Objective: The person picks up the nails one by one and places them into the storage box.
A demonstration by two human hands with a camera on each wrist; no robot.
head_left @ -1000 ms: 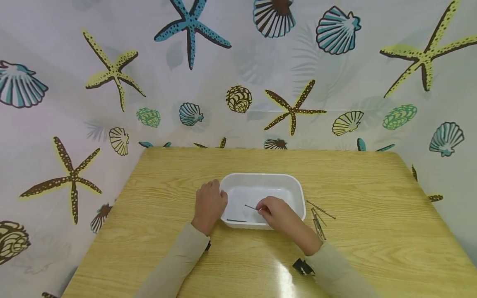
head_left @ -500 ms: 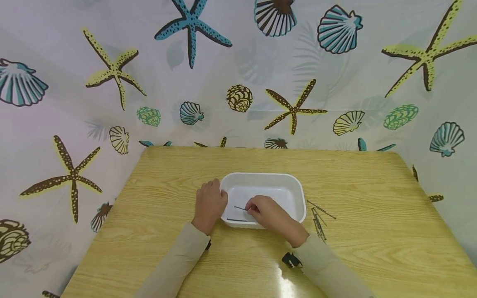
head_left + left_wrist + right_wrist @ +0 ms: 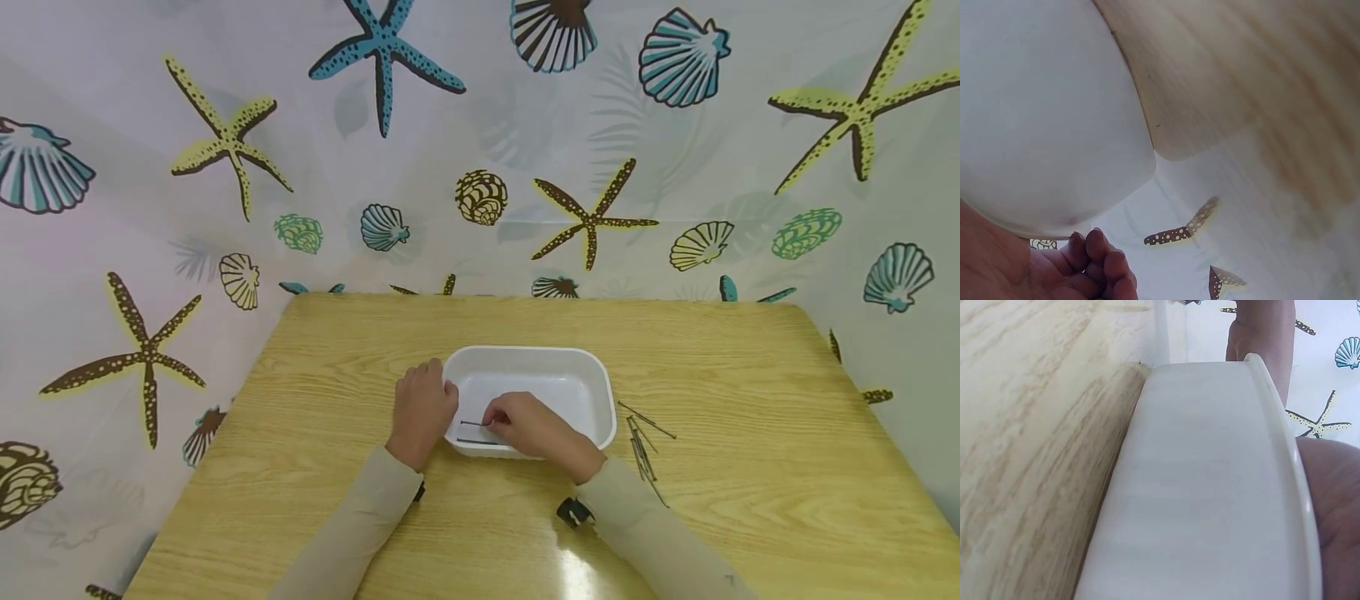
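A white plastic tray [image 3: 540, 357] stands on the wooden table, its side wall [image 3: 1191, 481] filling much of the right wrist view. At its left end, my left hand [image 3: 422, 408] grips the rim; in the left wrist view the fingers [image 3: 1116, 269] curl beneath the edge. My right hand [image 3: 536, 427] reaches over the front rim into the tray, thumb and fingertips pinching a thin nail [image 3: 471, 423], head toward the left. Close in front of it, another nail [image 3: 476, 442] lies along the tray's front side. The right fingertips are hidden in the right wrist view.
Several loose nails [image 3: 645, 442] lie in a scattered group on the table [image 3: 750, 392], just right of the tray. A cloth printed with starfish and shells [image 3: 588, 221] hangs behind the table and at both sides.
My right hand has moved left and slightly lower inside the tray, carrying the nail toward the one lying at the front. My left hand has stayed at the tray's left end.
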